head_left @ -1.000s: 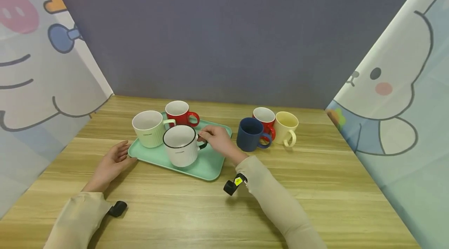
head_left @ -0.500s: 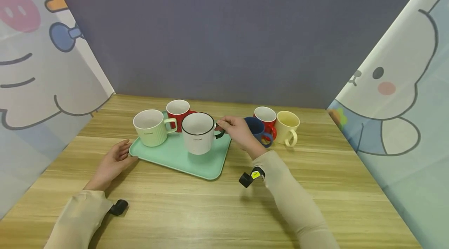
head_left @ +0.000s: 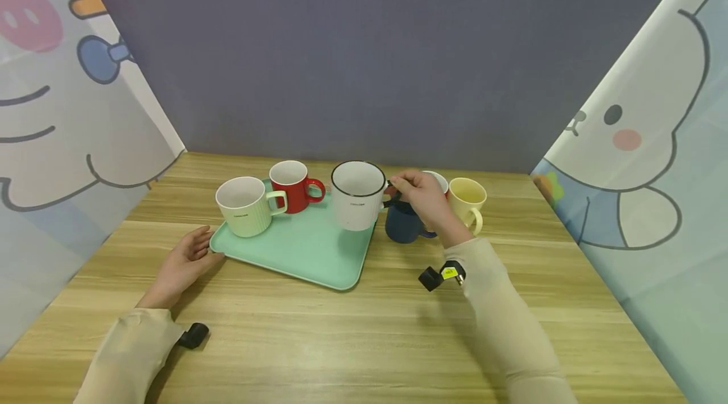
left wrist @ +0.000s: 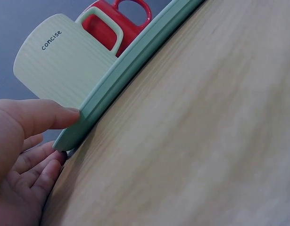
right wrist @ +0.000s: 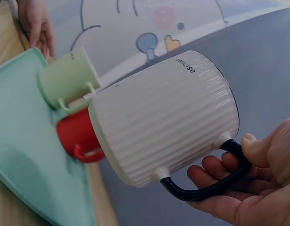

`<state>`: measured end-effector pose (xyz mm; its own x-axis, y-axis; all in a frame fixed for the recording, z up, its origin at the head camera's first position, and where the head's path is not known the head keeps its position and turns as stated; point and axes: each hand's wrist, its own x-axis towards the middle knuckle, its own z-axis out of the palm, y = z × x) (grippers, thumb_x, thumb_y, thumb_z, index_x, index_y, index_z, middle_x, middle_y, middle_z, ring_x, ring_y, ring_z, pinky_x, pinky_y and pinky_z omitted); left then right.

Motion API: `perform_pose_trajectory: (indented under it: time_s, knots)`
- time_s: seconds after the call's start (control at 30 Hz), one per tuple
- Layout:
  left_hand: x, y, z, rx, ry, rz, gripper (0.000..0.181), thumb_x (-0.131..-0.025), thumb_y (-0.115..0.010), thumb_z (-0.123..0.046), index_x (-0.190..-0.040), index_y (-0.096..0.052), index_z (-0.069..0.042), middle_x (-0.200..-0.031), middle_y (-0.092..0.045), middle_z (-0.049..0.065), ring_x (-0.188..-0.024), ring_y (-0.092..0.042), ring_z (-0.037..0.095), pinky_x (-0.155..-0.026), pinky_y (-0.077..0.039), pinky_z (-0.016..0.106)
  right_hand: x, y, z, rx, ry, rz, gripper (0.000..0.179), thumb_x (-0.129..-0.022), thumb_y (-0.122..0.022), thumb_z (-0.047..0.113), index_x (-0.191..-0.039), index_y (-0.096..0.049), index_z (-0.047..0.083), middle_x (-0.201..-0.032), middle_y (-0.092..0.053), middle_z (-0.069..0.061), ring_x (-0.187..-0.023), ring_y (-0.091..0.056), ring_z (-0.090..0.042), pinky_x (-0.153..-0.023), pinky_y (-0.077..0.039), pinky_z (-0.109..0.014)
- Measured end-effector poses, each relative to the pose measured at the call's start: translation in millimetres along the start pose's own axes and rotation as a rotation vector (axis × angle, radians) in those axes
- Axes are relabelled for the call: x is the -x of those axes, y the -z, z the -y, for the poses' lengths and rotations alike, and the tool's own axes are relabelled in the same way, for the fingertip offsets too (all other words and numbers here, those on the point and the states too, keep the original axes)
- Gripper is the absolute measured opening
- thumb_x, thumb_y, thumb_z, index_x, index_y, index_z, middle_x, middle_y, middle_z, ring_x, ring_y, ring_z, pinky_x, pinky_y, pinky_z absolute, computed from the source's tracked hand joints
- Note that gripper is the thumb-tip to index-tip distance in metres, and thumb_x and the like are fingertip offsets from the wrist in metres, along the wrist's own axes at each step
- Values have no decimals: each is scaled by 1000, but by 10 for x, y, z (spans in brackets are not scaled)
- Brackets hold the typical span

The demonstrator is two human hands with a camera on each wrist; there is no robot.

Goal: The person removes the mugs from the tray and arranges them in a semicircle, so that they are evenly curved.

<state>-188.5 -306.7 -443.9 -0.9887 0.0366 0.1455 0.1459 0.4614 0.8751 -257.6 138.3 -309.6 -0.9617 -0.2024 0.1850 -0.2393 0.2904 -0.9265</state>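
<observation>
In the head view, my right hand [head_left: 422,196] holds a white ribbed mug [right wrist: 159,117] with a dark rim by its black handle [right wrist: 206,188]. The mug is upright and raised over the right end of the green tray [head_left: 301,258]. My left hand [head_left: 183,265] is at the tray's left corner, thumb against the outer wall and fingers around the other side of the corner. On the tray stand a pale green mug [head_left: 246,214] and a red mug [head_left: 292,192] with a white inside.
Right of the tray, a dark blue mug [head_left: 402,227] is partly covered by my right hand. Behind it, another red mug [head_left: 438,177] with a white inside is mostly hidden. A yellow mug [head_left: 466,194] stands beside them. A grey panel [head_left: 358,62] rises behind the table.
My right hand has lifted the white mug off the tray and carried it rightward and back. The red mug on the tray now shows fully. My left hand stays at the tray corner.
</observation>
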Motion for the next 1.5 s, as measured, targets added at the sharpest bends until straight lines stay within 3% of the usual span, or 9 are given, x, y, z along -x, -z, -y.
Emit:
perform_pose_trajectory:
  time_s: [0.1, 0.27, 0.5, 0.77, 1.1, 1.33, 1.5]
  knots:
    - [1, 2, -4, -6, 4, 1, 77, -98, -66, -16, -152, -19, 12, -144, -37, 37, -110, -38, -11, -87, -36, -1, 23, 123, 29, 19, -4, -24, 24, -103, -54, 9, -103, -66, -12, -90, -69, -13, -88, -64, -21, -91, -56, -44]
    - [13, -1, -6, -8, 15, 6, 77, -98, -66, -16, -153, -19, 11, -145, -37, 37, -115, -42, -2, -87, -36, 0, 57, 320, 32, 73, -22, -52, 26, -104, -54, 13, -103, -67, -11, -96, -68, -17, -95, -63, -28, -93, -56, -44]
    - [10, -3, -39, -9, 21, 9, 78, -98, -66, -17, -154, -18, 10, -145, -37, 36, -119, -43, 6, -87, -36, 0, 137, 610, 29, 115, 28, -138, 29, -104, -55, 12, -106, -66, -15, -85, -72, -5, -82, -64, -12, -76, -57, -26]
    - [-11, -16, -41, -3, 47, 18, 78, -98, -66, -13, -153, -16, 12, -145, -36, 37, -129, -37, 45, -87, -35, 1, 278, 975, -28, 7, 54, -193, 27, -104, -51, 7, -99, -62, -17, -75, -67, 9, -79, -65, -3, -77, -57, -17]
    - [-9, 6, -37, -2, 47, 19, 79, -98, -65, -13, -153, -14, 12, -147, -33, 37, -131, -35, 47, -86, -35, 0, 514, 1409, -105, 4, 10, -252, 23, -105, -51, 11, -90, -67, 7, -77, -67, 10, -78, -65, -1, -75, -54, -11]
    - [10, 5, -58, -14, 42, 16, 78, -99, -65, -17, -153, -16, 12, -146, -35, 37, -129, -38, 43, -87, -35, 0, 650, 1628, -222, -156, 19, -282, 29, -104, -52, 9, -83, -71, 14, -77, -68, 6, -74, -67, -4, -74, -55, -11]
    - [1, -3, -45, -15, 35, 8, 78, -99, -65, -18, -152, -18, 12, -145, -36, 36, -127, -41, 36, -87, -35, 0, 756, 1775, -300, -185, 4, -315, 28, -103, -53, 10, -85, -73, 19, -77, -68, 5, -74, -66, -4, -72, -54, -10]
